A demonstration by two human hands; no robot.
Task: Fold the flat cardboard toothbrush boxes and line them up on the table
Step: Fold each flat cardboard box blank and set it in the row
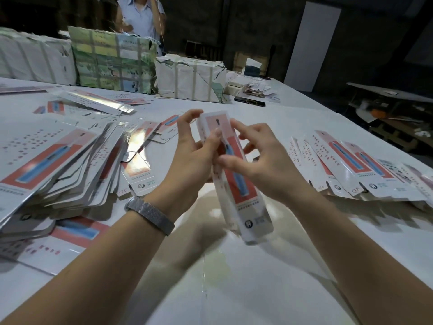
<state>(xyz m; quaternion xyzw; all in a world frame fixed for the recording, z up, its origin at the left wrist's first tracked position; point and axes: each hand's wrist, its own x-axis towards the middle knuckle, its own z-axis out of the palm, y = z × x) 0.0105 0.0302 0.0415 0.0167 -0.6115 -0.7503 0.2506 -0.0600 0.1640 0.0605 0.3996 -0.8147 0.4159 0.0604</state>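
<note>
A long white toothbrush box (243,198) with a red panel and a blue brush picture is held above the white table (234,289), partly folded into shape. My left hand (192,158) grips its left side, thumb and fingers curled round the upper part. My right hand (262,160) pinches the box from the right near its middle. A thick stack of flat boxes (54,165) lies at the left. A row of folded boxes (351,165) stands lined up at the right.
Wrapped paper bundles (189,78) and a green printed bundle (112,59) sit along the far side. A black phone (249,101) lies near them. Loose flat boxes (93,102) are scattered at the back left. A person stands behind the bundles.
</note>
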